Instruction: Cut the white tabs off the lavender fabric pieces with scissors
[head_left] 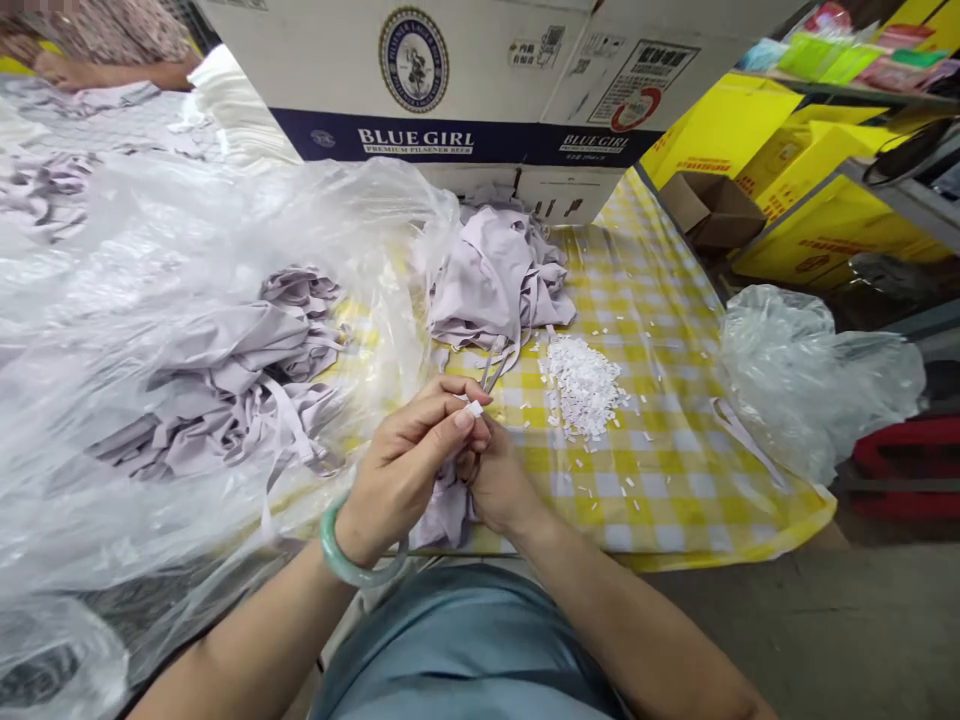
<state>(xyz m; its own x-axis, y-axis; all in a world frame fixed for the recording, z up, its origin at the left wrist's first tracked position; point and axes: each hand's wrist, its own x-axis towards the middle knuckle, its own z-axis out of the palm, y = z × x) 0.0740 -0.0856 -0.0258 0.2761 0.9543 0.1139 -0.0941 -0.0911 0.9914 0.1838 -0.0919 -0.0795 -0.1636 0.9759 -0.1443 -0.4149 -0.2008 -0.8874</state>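
Note:
My left hand [409, 450], with a green bangle at the wrist, is closed, its thumb and fingertips pinching a small white label-like piece [475, 408]. Pressed against it from the right is my right hand [502, 480], fingers curled in; its grip is mostly hidden. Two slim metal points [493, 372] of scissors or tweezers stick out just beyond the fingertips; I cannot tell whether the right hand holds them. Pale lilac fabric [442, 512] hangs below both hands. Ahead lies a heap of lilac garments [499, 270]. Right of the hands is a loose pile of small white pieces [586, 388].
A yellow checked cloth [675, 420] covers the table. Clear plastic sheeting [150, 240] and lilac garments [247, 350] spread leftward. A large carton [480, 80] stands behind. A crumpled plastic bag [817, 370] sits at the right edge. Another person's arm [112, 75] shows top left.

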